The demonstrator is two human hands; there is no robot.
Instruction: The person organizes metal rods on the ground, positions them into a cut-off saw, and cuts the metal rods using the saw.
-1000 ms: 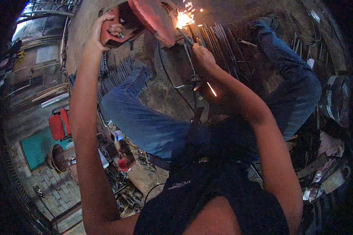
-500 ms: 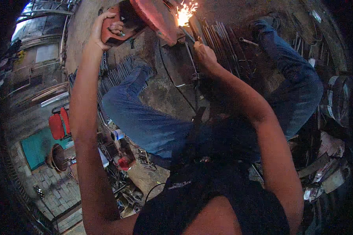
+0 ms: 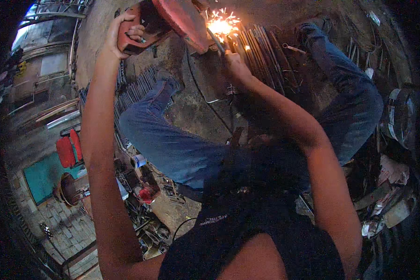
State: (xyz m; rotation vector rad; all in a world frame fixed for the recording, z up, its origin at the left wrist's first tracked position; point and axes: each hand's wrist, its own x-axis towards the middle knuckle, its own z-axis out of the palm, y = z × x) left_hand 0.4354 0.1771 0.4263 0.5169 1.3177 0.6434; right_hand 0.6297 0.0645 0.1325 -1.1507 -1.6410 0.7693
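A red cut-off saw (image 3: pixel 184 23) stands at the top of the view, its blade guard angled down to the right. My left hand (image 3: pixel 121 35) is wrapped round the saw's handle (image 3: pixel 133 46). To the right of the guard, my right hand (image 3: pixel 238 67) is closed on a metal bar (image 3: pixel 215 42) whose far end runs into the bright sparks (image 3: pixel 224 25). Glare hides the cutting point and the blade's edge. Several thin metal rods (image 3: pixel 261 56) lie side by side just right of my right hand.
More rods (image 3: pixel 142 86) lie in a row beside my left foot. A short pipe (image 3: pixel 294 48) rests near my right foot. A black cable (image 3: pixel 210 102) crosses the floor between my legs. Tools and scrap (image 3: pixel 149 233) crowd the lower left, near a red chair (image 3: pixel 69 149).
The sparks have grown wider and brighter. My right hand has shifted slightly left and toward me with the bar. My left hand keeps its hold on the saw handle.
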